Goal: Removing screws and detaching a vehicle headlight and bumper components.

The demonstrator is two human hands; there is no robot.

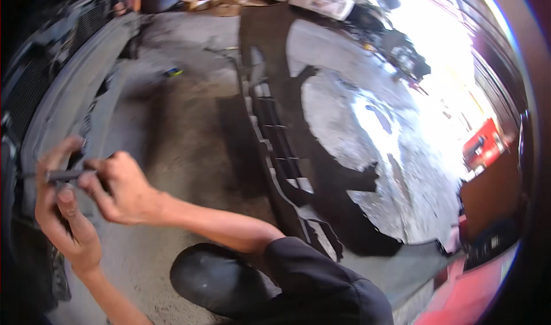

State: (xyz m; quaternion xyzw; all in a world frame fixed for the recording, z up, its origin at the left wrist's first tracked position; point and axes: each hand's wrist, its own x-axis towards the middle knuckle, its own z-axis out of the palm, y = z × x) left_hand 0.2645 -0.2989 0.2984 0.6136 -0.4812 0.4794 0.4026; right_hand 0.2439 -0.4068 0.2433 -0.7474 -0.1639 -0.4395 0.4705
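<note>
My right hand (123, 190) grips the rear end of a slim dark rod-like tool (64, 176), pinched between thumb and bent fingers. A thin shaft runs from the tool's left end toward the car front. My left hand (72, 227) is curled around the tool's front part, thumb up and fingers bent behind it. Both hands are a little blurred, and the tool's exact kind does not show. Close beside them is the car's exposed front, with a long grey bumper beam (74, 75). What the shaft's tip touches is hidden in shadow.
A large black bumper cover (304, 118) lies on the concrete floor (189, 107) to my right. A round black seat or pad (215, 279) is below my right arm. Farther off are a small yellow-and-dark item (173, 72), a brown panel (491, 187) and a red object (483, 144).
</note>
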